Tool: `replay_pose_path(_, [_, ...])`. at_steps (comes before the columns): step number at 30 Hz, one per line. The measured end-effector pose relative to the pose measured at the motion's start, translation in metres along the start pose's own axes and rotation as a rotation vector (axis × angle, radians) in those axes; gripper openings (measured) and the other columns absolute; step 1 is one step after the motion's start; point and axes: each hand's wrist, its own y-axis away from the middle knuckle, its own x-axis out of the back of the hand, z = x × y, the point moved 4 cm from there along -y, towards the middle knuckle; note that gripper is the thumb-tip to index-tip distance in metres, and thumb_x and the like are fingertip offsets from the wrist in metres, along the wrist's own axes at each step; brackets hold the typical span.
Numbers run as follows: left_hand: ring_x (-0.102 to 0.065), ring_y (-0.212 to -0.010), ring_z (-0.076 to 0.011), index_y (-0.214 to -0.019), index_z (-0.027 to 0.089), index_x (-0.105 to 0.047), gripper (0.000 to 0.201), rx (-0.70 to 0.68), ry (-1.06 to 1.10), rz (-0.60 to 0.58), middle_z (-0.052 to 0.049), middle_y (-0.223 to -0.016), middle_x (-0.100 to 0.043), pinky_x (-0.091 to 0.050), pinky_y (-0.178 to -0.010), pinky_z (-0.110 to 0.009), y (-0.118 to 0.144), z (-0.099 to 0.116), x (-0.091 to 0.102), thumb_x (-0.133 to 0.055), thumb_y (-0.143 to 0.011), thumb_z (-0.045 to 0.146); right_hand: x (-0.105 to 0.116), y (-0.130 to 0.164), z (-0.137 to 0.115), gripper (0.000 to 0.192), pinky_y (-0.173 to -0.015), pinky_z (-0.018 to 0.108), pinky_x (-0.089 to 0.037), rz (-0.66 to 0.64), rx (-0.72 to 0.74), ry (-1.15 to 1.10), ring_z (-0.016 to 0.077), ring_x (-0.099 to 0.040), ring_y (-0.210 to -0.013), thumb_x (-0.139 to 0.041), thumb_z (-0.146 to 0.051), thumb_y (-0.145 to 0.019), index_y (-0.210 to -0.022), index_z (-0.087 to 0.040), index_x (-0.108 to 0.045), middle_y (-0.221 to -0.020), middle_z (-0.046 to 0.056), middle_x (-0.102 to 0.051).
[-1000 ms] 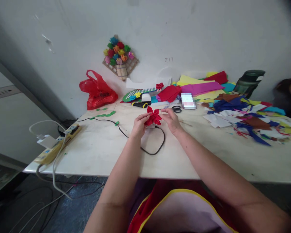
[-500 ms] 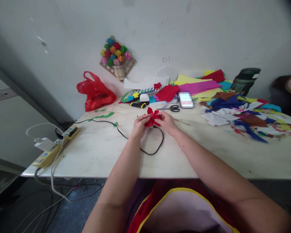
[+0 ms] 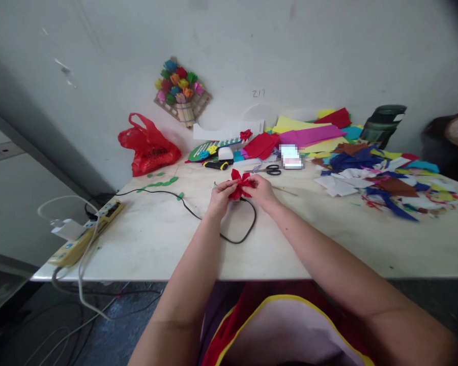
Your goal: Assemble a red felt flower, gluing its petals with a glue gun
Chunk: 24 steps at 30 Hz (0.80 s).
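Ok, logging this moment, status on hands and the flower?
Left hand and right hand both pinching red paper flower. Black cable looped just beneath.

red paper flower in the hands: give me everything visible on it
The red paper flower is a small bunch of crinkled, pointed petals in one solid red, apparently thin paper. Petals fan up and outward; no stem shows. It is held just above the table, over a loop of black cable. The left hand pinches its left side and the right hand grips its right side, hiding the base.
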Motion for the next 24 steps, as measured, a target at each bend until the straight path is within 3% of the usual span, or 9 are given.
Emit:
replay_pose_path(5, [-0.063, -0.068, -0.0166, -0.078, 0.014, -0.072, 0.039, -0.008, 0.014, 0.027, -0.005, -0.076, -0.068, -0.046, -0.054, -0.025, -0.001, -0.001, 0.001, -0.084, -0.050, 0.039, 0.001, 0.000, -0.003, 0.020, -0.072, 0.034, -0.047, -0.008, 0.020, -0.021, 0.0165, -0.057, -0.068, -0.068, -0.024, -0.057, -0.074, -0.019, -0.059, -0.072, -0.001, -0.062])
replay_pose_path(17, [-0.060, -0.057, -0.0151, -0.077, 0.012, -0.068, 0.043, 0.076, -0.014, 0.076, -0.004, -0.066, -0.066, -0.047, -0.050, -0.027, 0.002, 0.002, 0.004, -0.086, -0.043, 0.031, 0.000, 0.003, -0.011, 0.019, -0.070, 0.033, -0.047, -0.062, 0.012, -0.073, 0.0144, -0.055, -0.065, -0.068, -0.025, -0.055, -0.071, -0.020, -0.059, -0.068, -0.003, -0.060])
replay_pose_path(24, [-0.059, -0.054, -0.0148, -0.075, 0.012, -0.068, 0.041, 0.049, -0.051, 0.062, -0.004, -0.063, -0.066, -0.044, -0.046, -0.025, 0.001, 0.005, 0.004, -0.086, -0.044, 0.032, 0.000, 0.002, -0.009, 0.018, -0.070, 0.033, -0.048, -0.065, 0.032, -0.080, 0.0151, -0.055, -0.066, -0.067, -0.024, -0.056, -0.071, -0.020, -0.059, -0.068, -0.003, -0.060])
